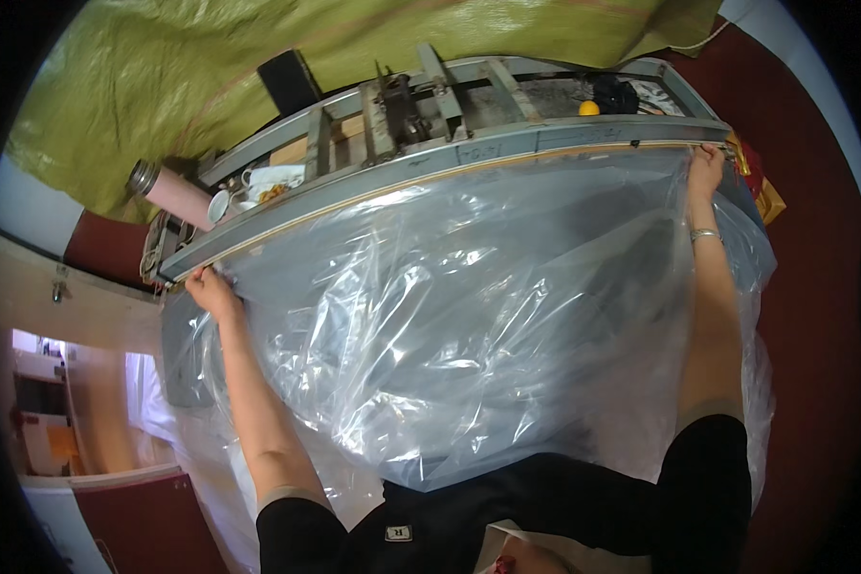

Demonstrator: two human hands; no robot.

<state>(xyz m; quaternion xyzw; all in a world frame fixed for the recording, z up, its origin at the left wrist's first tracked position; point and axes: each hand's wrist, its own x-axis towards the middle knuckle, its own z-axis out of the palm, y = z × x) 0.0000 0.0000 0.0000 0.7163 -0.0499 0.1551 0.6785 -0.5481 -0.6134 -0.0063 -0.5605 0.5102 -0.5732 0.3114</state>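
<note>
A large clear plastic sheet (469, 316) lies stretched in front of me, its far edge laid along the long grey metal bar of a machine (450, 158). My left hand (212, 292) pinches the sheet's edge at the bar's left end. My right hand (706, 165), with a silver bracelet on the wrist, pinches the sheet's edge at the bar's right end. Both arms are spread wide and the sheet hangs crumpled between them toward my body.
Behind the bar sit the machine's grey frame and dark mechanism (407, 105), an orange ball (588, 108), a pink cylinder flask (172, 191) and a white cup (222, 203). A green tarpaulin (258, 48) covers the back. Red floor (813, 306) lies at the right.
</note>
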